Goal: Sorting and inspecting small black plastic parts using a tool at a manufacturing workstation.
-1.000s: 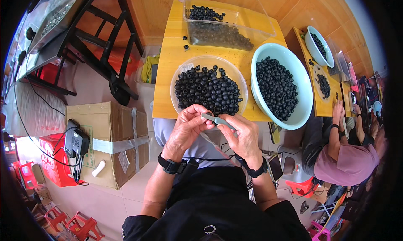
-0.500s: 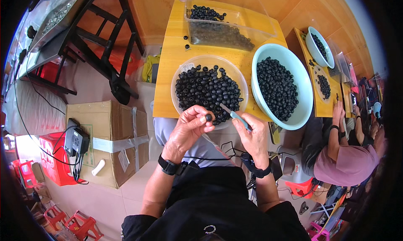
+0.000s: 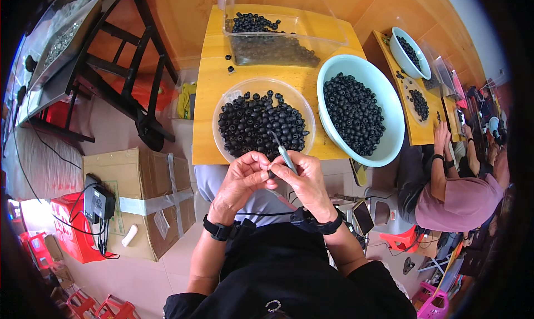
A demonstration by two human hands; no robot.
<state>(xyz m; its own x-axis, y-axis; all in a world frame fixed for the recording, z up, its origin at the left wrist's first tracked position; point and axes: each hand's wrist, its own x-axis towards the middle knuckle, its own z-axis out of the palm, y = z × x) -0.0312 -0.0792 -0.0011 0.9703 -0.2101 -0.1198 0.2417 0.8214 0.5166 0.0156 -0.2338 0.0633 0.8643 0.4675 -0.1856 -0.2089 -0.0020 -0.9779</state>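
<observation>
- Two hands meet over the near rim of the round dish (image 3: 300, 99), probably so anything dropped lands close by.
- Left hand (image 3: 246, 171): fingers pinched nearly closed, thumb against fingertips, gripping one black bead (image 3: 271, 174); a small round thing seems to call for just this fine hold.
- Right hand (image 3: 303, 180): fingers curled around the knife (image 3: 287, 159), no gap to speak of, thumb up by the bead, perhaps steadying it.
- Blade points far, out over the dish's beads (image 3: 250, 121), away from the body; that looks like the safer way to park it.
- Pale blue basin (image 3: 392, 119) sits right of the dish, within easy reach, its high wall penning in a heap of beads.
- Clear bin (image 3: 328, 38) stands far on the table (image 3: 204, 124), leaving the near side to the dish; two stray beads (image 3: 229, 68) lie just left of it.
</observation>
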